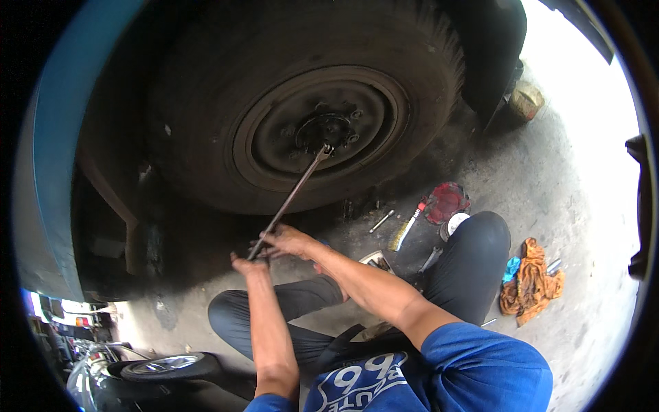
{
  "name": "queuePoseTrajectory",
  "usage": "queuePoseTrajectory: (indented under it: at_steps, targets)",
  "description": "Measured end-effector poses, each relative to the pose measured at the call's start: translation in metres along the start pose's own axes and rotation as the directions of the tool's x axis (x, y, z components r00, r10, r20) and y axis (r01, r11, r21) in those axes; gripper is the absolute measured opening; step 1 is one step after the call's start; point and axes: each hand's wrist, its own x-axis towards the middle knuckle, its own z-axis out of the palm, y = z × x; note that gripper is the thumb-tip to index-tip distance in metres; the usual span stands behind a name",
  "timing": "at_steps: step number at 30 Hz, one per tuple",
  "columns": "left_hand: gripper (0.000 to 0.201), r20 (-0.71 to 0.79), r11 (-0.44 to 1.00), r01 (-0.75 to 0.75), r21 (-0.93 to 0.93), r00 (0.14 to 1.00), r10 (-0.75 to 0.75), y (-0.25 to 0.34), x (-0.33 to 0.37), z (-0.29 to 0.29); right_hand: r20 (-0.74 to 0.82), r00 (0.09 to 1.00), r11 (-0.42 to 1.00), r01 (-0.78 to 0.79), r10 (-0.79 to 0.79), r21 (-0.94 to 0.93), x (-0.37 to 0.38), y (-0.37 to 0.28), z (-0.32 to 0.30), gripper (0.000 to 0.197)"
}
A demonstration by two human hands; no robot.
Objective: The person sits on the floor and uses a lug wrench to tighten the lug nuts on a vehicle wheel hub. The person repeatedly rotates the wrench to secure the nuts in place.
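A long breaker bar slants down from the wheel hub, its hinged head on the lower part of the hub. My left hand is closed around the bar's near end. Just above and to the right of it, my right hand also grips the handle, its fingers slightly blurred. The big dark tire stands upright in front of me, around a dirty steel rim. Shadow hides the detail where the bar's head meets the hub.
On the floor at right lie a wire brush, a short metal bar, a red dish, a white round container and a wrench. Farther right is a stained orange rag. A motorcycle is at lower left.
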Motion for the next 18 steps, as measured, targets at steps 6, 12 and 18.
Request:
queuePoseTrajectory:
  at_steps: [6, 12, 18]
  targets:
    - [0.047, 0.263, 0.6, -0.794, 0.1, 0.603, 0.753, 0.091, -0.125, 0.121, 0.187, 0.924, 0.565, 0.354, -0.332, -0.745, -0.067, -0.112, -0.009, 0.036]
    - [0.049, 0.496, 0.176, -0.984, -0.002, 0.152, 0.855, 0.07, -0.266, 0.249, -0.272, 0.284, 0.393, 0.697, -0.919, -0.6, -0.188, -0.217, -0.044, 0.023]
    - [0.034, 0.728, -0.498, -0.76, -0.417, -0.608, 0.318, -0.013, -0.314, 0.343, -0.096, -0.247, -0.094, 0.658, -0.964, -0.747, -0.249, -0.282, -0.02, 0.02]
